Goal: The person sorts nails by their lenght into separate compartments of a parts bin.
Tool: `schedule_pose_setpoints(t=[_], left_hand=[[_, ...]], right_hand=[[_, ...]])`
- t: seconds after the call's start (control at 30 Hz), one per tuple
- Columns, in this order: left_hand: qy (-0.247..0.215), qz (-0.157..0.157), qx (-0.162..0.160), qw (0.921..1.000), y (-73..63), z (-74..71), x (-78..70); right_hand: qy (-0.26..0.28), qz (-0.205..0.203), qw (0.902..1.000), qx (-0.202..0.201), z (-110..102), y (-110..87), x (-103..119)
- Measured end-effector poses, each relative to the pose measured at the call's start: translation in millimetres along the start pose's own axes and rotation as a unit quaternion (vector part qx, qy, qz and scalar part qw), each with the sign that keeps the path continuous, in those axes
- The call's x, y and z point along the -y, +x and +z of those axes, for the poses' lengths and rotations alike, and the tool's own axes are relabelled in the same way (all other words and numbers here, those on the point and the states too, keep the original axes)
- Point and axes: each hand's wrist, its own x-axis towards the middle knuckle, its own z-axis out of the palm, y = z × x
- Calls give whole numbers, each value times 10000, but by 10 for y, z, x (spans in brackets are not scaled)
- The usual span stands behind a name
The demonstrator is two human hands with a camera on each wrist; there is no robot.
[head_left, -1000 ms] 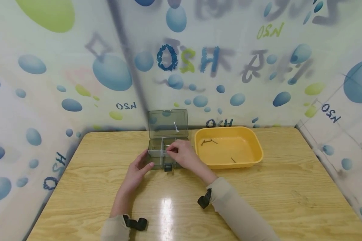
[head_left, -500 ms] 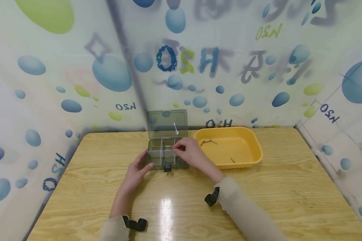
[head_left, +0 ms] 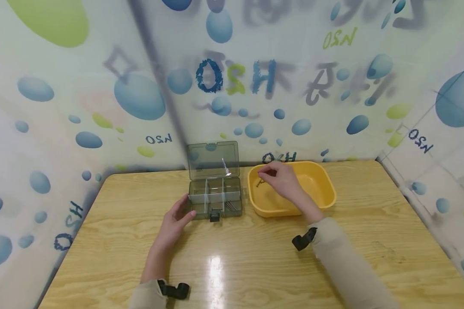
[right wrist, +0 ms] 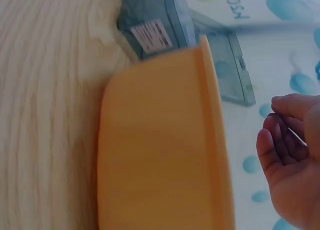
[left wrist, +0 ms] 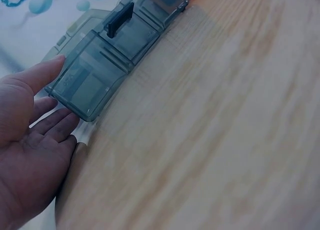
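Observation:
A smoky clear compartment box (head_left: 215,198) stands with its lid (head_left: 212,160) raised at the back. Several thin metal screws (head_left: 230,206) lie in its front right compartment. My left hand (head_left: 174,221) holds the box's front left corner, thumb at the front and fingers along the left side. In the left wrist view, that thumb (left wrist: 50,72) touches the box near its top edge. My right hand (head_left: 285,181) is over the yellow tray (head_left: 286,213), fingers loosely curled, with nothing visible between them. Dark screws (head_left: 260,183) lie below its fingertips, partly hidden by the hand.
The box and tray stand side by side near the back of the wooden table (head_left: 251,266), with a narrow gap between them. Behind rises a patterned wall covering (head_left: 317,146). In the right wrist view, the tray's side wall (right wrist: 160,140) stands beside the hand.
My right hand has moved right, from above the box's compartments to above the left part of the tray. My left hand stays at the box's corner.

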Motion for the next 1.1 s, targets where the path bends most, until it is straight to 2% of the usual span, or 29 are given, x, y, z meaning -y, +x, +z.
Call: schedule_pose_setpoints(t=[0.2,0.5,0.8,0.97,1.1], left_hand=[[-96,28,-30,9999,4,10,10],[-208,68,-37,9998,8,26,5],[-184,-43,-24,9998,-4,32,-5],[-222,-23,-28,9997,3,37,1],[-221,-38,-105,9997,0,35,14]], right_hand=[[-70,86,9998,-179,-191,25,-180],[-403,761,9957,333,-289,46,-527],[-441,1047,9920,555,-307,63,-709],[-701,987,9898,754,-300,106,-731],[-1027,727,9864,1056,-261,162,-732]])
